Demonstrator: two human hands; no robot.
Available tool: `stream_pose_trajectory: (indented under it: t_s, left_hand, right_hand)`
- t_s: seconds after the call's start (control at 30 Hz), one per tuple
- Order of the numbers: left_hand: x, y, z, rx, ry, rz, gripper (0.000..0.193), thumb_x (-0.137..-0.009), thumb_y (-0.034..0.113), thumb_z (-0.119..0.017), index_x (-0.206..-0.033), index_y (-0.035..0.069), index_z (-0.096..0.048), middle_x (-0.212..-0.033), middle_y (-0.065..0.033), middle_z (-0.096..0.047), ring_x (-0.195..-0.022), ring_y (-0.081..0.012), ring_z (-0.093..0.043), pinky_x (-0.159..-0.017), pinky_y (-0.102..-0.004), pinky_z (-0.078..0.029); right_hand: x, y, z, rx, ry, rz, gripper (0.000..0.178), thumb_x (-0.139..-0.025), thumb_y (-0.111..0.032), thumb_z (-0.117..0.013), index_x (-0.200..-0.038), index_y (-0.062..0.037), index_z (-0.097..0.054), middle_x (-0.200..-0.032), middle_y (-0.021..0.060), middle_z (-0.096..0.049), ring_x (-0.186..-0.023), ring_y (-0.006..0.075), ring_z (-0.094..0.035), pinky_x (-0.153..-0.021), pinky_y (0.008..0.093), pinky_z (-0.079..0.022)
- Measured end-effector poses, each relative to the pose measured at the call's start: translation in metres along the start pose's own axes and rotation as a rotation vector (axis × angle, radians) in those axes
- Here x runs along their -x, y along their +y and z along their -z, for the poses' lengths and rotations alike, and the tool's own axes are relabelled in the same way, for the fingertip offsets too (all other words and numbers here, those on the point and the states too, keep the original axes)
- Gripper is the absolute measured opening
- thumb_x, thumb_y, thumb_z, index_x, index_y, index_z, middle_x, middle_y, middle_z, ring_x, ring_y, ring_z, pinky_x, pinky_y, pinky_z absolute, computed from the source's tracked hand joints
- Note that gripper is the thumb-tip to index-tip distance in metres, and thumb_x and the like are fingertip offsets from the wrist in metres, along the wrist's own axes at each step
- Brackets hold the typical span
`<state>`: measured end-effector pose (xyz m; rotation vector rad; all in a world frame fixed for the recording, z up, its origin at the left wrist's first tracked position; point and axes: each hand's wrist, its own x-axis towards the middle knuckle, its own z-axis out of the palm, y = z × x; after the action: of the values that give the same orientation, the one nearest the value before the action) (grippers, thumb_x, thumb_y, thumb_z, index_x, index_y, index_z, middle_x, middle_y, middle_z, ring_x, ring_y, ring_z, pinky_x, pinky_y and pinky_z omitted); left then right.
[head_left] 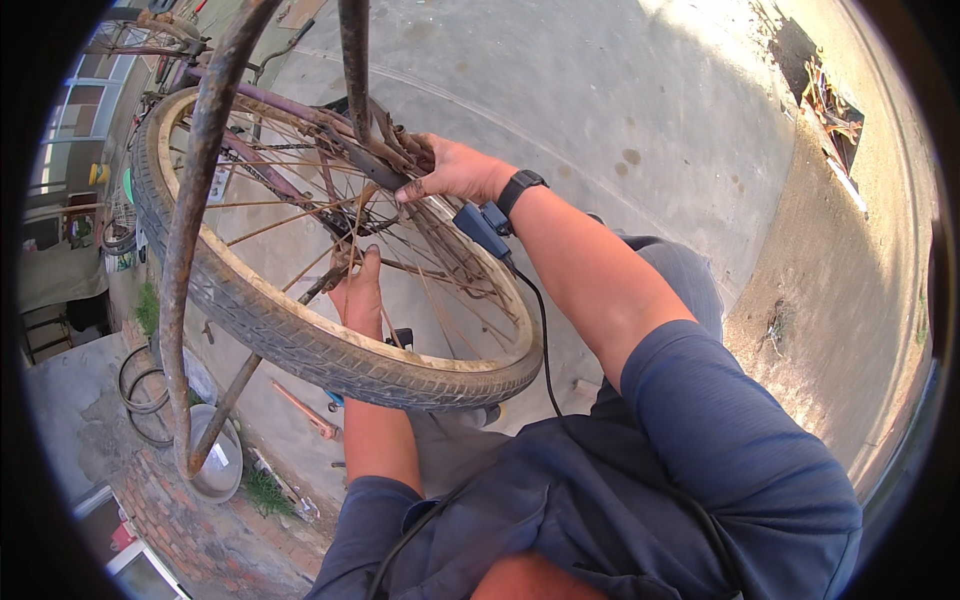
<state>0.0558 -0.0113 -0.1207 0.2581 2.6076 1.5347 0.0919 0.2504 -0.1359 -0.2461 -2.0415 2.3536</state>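
Bicycle wheel, with a worn dark tyre, a pale dirty rim and rusty spokes, stands tilted in the middle left of the scene, in front of the person, its near edge just ahead of the person's chest. Beyond it, a purplish frame stretches to the far left.

The right hand is at the wheel's far right side, closed around a dark tube, thumb on the near side and fingers partly hidden behind. A black wristwatch circles that wrist, and a small blue-grey box sits just beside it, a thin black cable running from it toward the near side.

The left hand shows through the spokes near the hub, its forearm passing below the tyre. It is partly curled with the thumb raised beside a rusty part; its fingers are mostly hidden, so I cannot tell whether it grips anything.

A thick rusty bent bar crosses in front of the wheel on the left. On the concrete ground, near left, lie an orange-brown wrench and a round grey basin, with a black hose farther left.
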Motion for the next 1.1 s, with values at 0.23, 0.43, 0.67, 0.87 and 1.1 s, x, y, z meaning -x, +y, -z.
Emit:
stream_pose_trajectory:
  t_s: [0.23,0.43,0.67,0.87,1.1]
  left_hand:
    - [-0.001,-0.012,0.007,0.073,-0.012,0.083,0.037,-0.086,0.017,-0.08,-0.114,-0.001,-0.066,-0.105,-0.0052,-0.065,-0.095,-0.018,-0.057,-0.09,-0.0354,-0.047]
    - [-0.002,-0.011,0.008,0.038,-0.016,0.061,0.022,-0.088,0.01,-0.077,-0.105,0.002,-0.065,-0.097,-0.0011,-0.063,-0.088,-0.0137,-0.055,-0.082,-0.0315,-0.047]
    - [-0.002,-0.011,0.007,0.103,0.015,0.075,0.018,-0.088,0.009,-0.076,-0.098,0.004,-0.062,-0.093,0.0004,-0.058,-0.085,-0.0122,-0.051,-0.079,-0.0304,-0.046]
    - [-0.001,-0.01,0.009,0.113,0.006,0.093,0.022,-0.088,0.011,-0.077,-0.102,0.004,-0.063,-0.096,-0.0006,-0.059,-0.088,-0.0127,-0.051,-0.082,-0.0307,-0.045]
    - [-0.001,-0.011,0.012,0.049,-0.015,0.049,0.019,-0.09,0.013,-0.076,-0.1,0.004,-0.063,-0.094,0.0003,-0.059,-0.087,-0.0134,-0.051,-0.083,-0.0309,-0.045]
  right_hand:
    - [0.004,0.016,-0.001,-0.183,-0.064,0.061,0.096,-0.073,-0.029,-0.091,-0.148,0.0079,-0.043,-0.145,0.0233,-0.057,-0.136,0.0301,-0.053,-0.117,0.0375,-0.038]
    - [0.009,0.027,-0.002,-0.094,-0.035,0.016,0.081,-0.076,-0.028,-0.083,-0.145,0.0003,-0.052,-0.139,0.019,-0.063,-0.131,0.0284,-0.056,-0.11,0.0373,-0.044]
    - [-0.003,0.046,0.001,-0.094,-0.08,-0.07,0.07,-0.082,-0.03,-0.073,-0.147,-0.0096,-0.055,-0.135,0.0176,-0.066,-0.125,0.0261,-0.06,-0.102,0.0373,-0.049]
    - [0.004,0.042,0.011,-0.15,0.046,-0.136,0.051,-0.092,-0.016,-0.065,-0.141,-0.0016,-0.062,-0.135,0.0136,-0.067,-0.122,0.021,-0.06,-0.107,0.0335,-0.045]
    - [-0.003,0.035,0.001,-0.194,0.104,-0.174,0.044,-0.097,-0.023,-0.068,-0.136,-0.0027,-0.066,-0.126,0.0128,-0.072,-0.117,0.0213,-0.064,-0.104,0.0336,-0.047]
